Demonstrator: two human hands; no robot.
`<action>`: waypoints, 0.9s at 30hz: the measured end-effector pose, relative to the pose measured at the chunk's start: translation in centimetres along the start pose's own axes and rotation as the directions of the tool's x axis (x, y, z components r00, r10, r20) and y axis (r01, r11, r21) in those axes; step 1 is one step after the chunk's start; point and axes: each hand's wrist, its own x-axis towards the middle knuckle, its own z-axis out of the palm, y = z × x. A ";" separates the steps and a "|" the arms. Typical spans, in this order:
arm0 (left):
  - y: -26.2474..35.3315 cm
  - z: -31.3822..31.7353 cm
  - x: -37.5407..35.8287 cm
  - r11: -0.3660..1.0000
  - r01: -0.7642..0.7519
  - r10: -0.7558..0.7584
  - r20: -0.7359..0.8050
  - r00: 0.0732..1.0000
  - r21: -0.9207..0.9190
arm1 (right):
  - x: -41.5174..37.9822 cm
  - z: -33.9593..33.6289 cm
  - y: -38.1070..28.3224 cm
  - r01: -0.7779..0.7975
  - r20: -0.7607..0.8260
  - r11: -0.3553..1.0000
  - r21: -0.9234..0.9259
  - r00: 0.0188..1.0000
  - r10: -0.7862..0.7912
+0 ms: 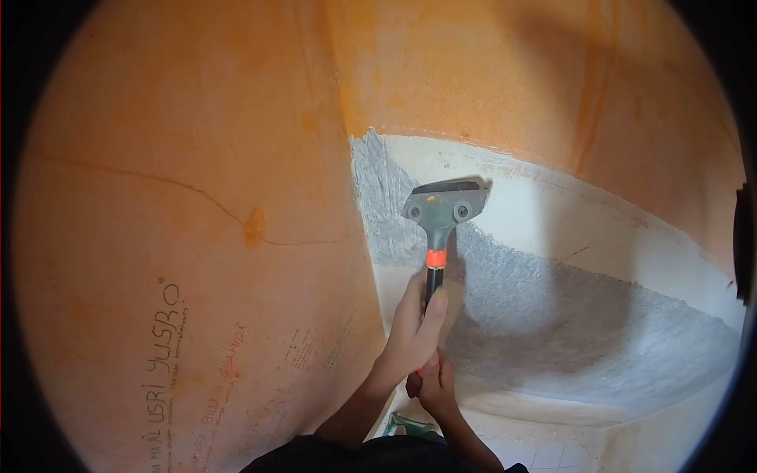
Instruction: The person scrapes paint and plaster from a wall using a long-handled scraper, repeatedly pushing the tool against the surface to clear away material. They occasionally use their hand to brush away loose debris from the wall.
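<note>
A long-handled scraper [438, 211] with a wide grey head, an orange-red collar and a black handle is held up against the wall. Its blade edge lies over the white strip, beside a patch of grey, roughened surface [378, 205]. My left hand [415, 327] is wrapped round the handle below the collar. Lower down, my right hand [436, 385] is closed round the handle's bottom end. The white strip [520, 197] runs between the orange paint above and the grey textured band [536, 307] below.
On the left stands an orange wall [181, 260] with a thin crack and handwritten words. An orange-painted wall [489, 71] rises at the top. Pale floor tiles [552, 456] and a green object [410, 424] show at the bottom. A dark object [743, 244] juts in at right.
</note>
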 end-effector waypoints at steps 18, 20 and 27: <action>-0.7 -3.4 -5.0 0.904 0.319 -0.238 0.284 0.929 -0.286 | -0.6 1.1 1.5 -0.150 0.072 0.987 -0.055 0.986 0.153; -0.8 -3.4 -4.5 0.909 0.301 -0.212 0.303 0.929 -0.288 | 0.1 1.0 4.0 0.011 -0.065 0.970 -0.244 0.997 -0.028; 0.0 -3.0 -5.1 0.941 0.320 -0.296 0.192 0.936 -0.111 | -0.2 0.8 3.3 0.358 0.242 0.070 -0.931 0.749 -0.617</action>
